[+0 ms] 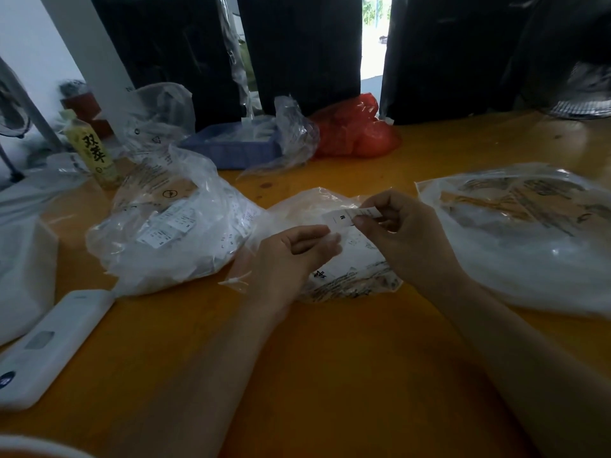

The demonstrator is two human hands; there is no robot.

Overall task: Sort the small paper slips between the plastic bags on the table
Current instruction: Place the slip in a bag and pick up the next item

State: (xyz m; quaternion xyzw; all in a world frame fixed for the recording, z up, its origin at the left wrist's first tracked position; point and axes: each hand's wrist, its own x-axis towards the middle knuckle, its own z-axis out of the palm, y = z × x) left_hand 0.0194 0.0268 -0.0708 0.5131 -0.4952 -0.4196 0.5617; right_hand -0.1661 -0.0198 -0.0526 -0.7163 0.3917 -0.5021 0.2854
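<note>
Three clear plastic bags lie on the orange table (330, 358). The left bag (172, 223) is bulging with several white paper slips printed with size letters. The middle bag (344, 259) lies flat under my hands. The right bag (522, 233) is wide and mostly flat. My right hand (403, 233) pinches a small white paper slip (350, 213) between thumb and fingers, just above the middle bag. My left hand (294, 249) hovers beside it with fingers loosely curled, touching the middle bag's plastic; whether it holds anything is hard to tell.
A white power bank (49, 345) lies at the near left. A yellow-green packet (92, 150) stands behind the left bag. Further back sit a blue tray (231, 143), a crumpled clear bag (291, 133) and a red plastic bag (357, 127). Black bags line the far edge.
</note>
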